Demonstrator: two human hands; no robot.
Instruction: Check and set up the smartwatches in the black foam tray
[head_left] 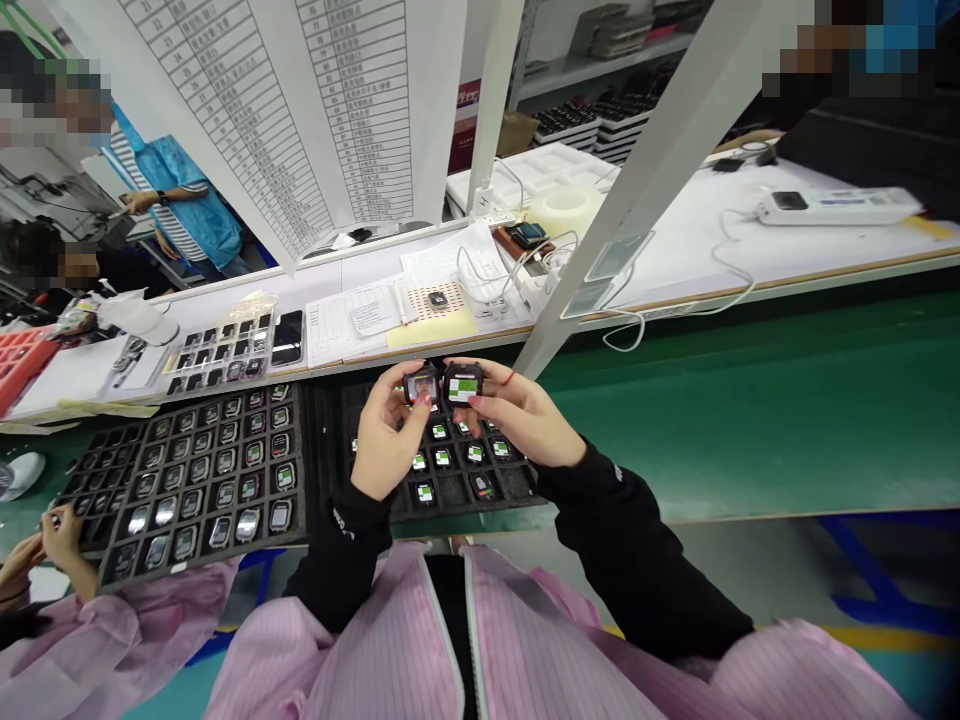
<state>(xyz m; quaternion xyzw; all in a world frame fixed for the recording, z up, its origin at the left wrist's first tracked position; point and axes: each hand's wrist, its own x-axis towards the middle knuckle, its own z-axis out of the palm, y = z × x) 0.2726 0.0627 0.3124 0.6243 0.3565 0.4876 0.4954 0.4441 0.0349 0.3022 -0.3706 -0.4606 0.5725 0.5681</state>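
Note:
My left hand grips a small square watch body with a lit reddish screen. My right hand grips a second watch body whose screen shows green and white. Both are held side by side above a black compartment tray. That tray holds several more watch bodies with lit green screens. Black sleeves cover both wrists.
A larger black tray of several unlit watch bodies lies to the left. A co-worker's hands reach in at the far left. Behind runs a white shelf with papers, cables, a phone and a slanted white post. A green belt lies right.

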